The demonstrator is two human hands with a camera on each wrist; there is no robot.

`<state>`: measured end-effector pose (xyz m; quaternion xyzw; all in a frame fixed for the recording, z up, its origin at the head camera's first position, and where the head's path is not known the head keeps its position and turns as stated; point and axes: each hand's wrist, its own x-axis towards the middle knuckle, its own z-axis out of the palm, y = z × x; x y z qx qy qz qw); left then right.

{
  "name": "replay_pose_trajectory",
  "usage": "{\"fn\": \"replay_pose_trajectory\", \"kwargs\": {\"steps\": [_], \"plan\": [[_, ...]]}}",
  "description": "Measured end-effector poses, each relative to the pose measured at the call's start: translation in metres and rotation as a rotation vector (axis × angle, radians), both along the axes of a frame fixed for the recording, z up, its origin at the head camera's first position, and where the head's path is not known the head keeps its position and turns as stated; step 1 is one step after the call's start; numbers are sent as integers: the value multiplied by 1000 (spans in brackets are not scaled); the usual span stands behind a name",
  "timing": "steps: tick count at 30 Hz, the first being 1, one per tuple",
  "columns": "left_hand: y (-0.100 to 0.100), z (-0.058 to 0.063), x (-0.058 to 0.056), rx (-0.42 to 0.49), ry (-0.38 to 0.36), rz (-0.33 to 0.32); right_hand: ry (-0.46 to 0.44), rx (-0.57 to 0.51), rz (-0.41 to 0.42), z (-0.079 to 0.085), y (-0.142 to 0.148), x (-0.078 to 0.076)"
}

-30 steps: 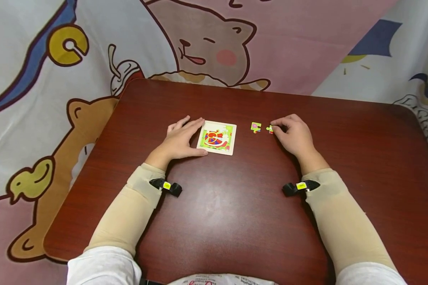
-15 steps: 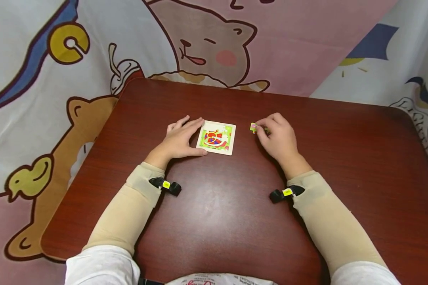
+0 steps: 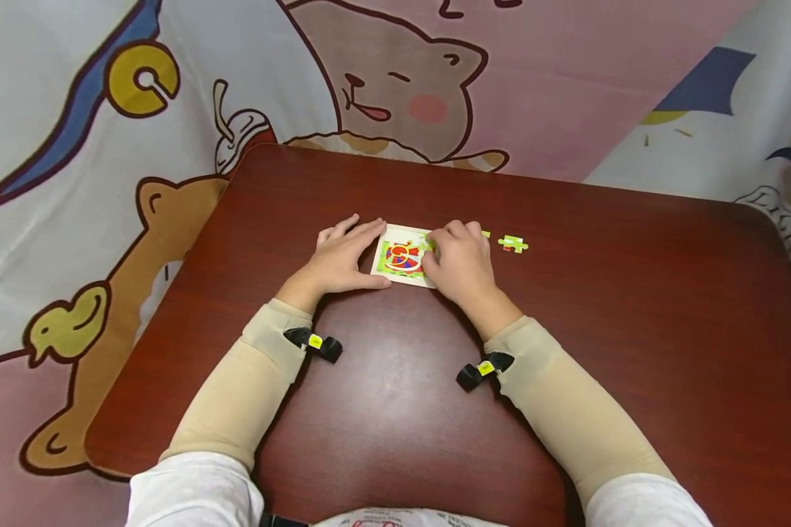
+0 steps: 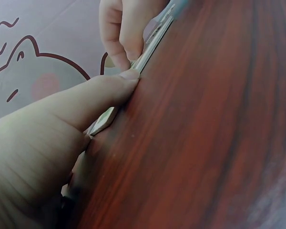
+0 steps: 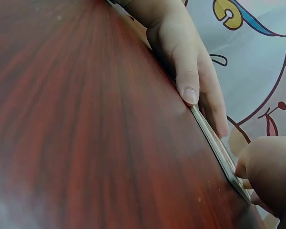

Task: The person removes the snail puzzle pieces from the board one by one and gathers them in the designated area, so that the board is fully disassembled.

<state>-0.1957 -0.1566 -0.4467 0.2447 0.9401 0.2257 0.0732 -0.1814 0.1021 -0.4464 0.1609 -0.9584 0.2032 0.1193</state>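
Observation:
A small square puzzle board [image 3: 378, 258] with a pale rim and a red, blue and green snail picture lies on the table. My left hand [image 3: 339, 260] rests at its left side, fingers fairly straight, thumb at the near edge and forefinger at the far corner. Over the board's right part is my right hand [image 3: 460, 262], thumb and forefinger bent down to the picture. I cannot tell whether they pinch a piece. In the right wrist view, the right hand's fingertips [image 5: 241, 167] are right at the board's end. A loose green puzzle piece [image 3: 514, 244] lies farther right.
Another green puzzle piece [image 3: 486, 234] peeks out behind the right hand. The table [image 3: 395, 439] is dark red-brown wood with rounded corners. A curtain [image 3: 534, 80] printed with cartoon animals hangs behind and to the left. Each forearm wears a black wrist camera [image 3: 484, 369].
My right hand has moved left from the loose pieces to the board's right part, uncovering the farther-right piece. My left hand stays at the board. The head view has shifted slightly.

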Motion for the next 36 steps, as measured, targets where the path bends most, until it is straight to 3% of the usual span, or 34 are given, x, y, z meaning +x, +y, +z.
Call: {"fn": "replay_pose_trajectory", "kwargs": {"steps": [5, 16, 23, 28, 36], "plan": [[5, -2, -2, -9, -8, -21, -95, 3, -37, 1, 0, 0], [5, -5, -4, -32, 7, -22, -208, 47, -49, 7, -10, -10], [3, -5, -4, -28, 9, -18, -334, 144, -81, 21, -23, -11], [1, -3, -3, -25, 5, -16, -438, 147, -88, 29, -30, -14], [-2, -2, -4, -42, 5, 2, -478, 139, -54, 32, -32, -20]]}}
